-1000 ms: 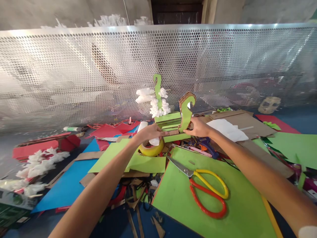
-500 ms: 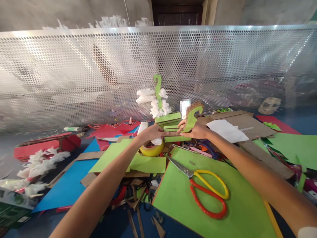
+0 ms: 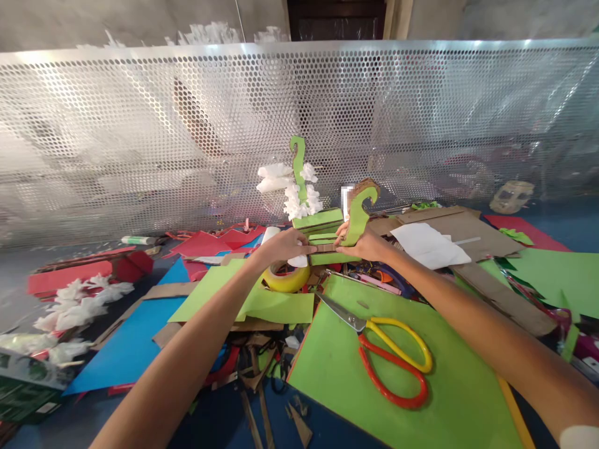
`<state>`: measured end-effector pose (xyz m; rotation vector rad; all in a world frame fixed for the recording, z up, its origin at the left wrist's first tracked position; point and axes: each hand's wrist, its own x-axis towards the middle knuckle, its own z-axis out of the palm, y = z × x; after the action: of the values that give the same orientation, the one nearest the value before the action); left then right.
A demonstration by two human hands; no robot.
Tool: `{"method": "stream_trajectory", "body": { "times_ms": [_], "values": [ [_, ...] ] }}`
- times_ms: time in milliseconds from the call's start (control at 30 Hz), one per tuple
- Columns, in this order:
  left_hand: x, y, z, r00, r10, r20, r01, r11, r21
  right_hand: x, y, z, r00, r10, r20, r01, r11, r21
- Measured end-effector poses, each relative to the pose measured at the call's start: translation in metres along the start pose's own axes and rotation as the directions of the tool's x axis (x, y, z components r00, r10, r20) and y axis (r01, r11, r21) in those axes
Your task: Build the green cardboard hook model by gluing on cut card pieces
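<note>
A small brown cardboard strip (image 3: 326,248) spans the gap between my two hands, against a green-faced cardboard piece (image 3: 322,258). My left hand (image 3: 286,245) pinches the strip's left end. At its right end are the fingers of my right hand (image 3: 364,243), closed around the base of a curved green cardboard hook (image 3: 359,215). Just behind stands a green cardboard block (image 3: 318,219), with a second green hook (image 3: 298,163) trimmed in white ruffles (image 3: 296,201) rising over it. Below my left hand lies a roll of yellow tape (image 3: 286,280).
Scissors (image 3: 365,324) with red and yellow handles lie on a green sheet (image 3: 327,380) in front. Blue card (image 3: 126,349) and a red cardboard piece (image 3: 70,279) are at left. Brown cardboard (image 3: 463,231) and white paper (image 3: 425,244) lie right. A perforated metal panel (image 3: 421,125) stands behind.
The curved hook in my right hand has shifted slightly left and up and stands more upright. My left hand stays nearly in place, and the view has moved slightly.
</note>
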<state>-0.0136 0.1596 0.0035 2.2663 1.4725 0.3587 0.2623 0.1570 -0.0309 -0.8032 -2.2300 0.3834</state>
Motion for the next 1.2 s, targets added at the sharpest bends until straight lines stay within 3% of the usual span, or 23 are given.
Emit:
{"method": "stream_trajectory", "body": {
  "times_ms": [200, 333, 500, 633, 867, 1033, 1200],
  "values": [
    [0.002, -0.004, 0.001, 0.999, 0.024, -0.042, -0.033, 0.973, -0.229, -0.003, 0.006, -0.001, 1.000, 0.018, -0.019, -0.018, 1.000, -0.008],
    [0.005, -0.004, 0.005, 1.000, 0.009, 0.023, 0.000, 0.924, -0.382, -0.003, 0.004, -0.002, 1.000, -0.007, -0.003, 0.007, 0.999, -0.047],
    [0.002, 0.006, 0.004, 0.996, 0.011, 0.089, 0.027, 0.907, -0.421, -0.004, 0.003, -0.001, 1.000, -0.010, -0.013, 0.010, 1.000, -0.019],
    [0.000, 0.009, 0.000, 0.998, 0.012, 0.058, 0.018, 0.868, -0.496, -0.004, 0.002, -0.003, 1.000, -0.017, 0.010, 0.018, 0.999, -0.034],
    [0.001, 0.011, 0.003, 0.999, -0.033, 0.024, 0.041, 0.798, -0.601, -0.001, 0.001, 0.000, 0.995, -0.035, -0.092, 0.027, 0.996, -0.087],
    [-0.004, 0.015, -0.001, 0.995, 0.100, -0.026, -0.099, 0.851, -0.515, -0.002, 0.002, 0.003, 0.989, -0.019, -0.145, 0.016, 1.000, -0.021],
    [-0.010, 0.011, -0.012, 0.953, 0.291, -0.088, -0.303, 0.924, -0.232, -0.004, -0.004, 0.004, 0.987, 0.069, -0.146, -0.054, 0.993, 0.106]
  ]
}}
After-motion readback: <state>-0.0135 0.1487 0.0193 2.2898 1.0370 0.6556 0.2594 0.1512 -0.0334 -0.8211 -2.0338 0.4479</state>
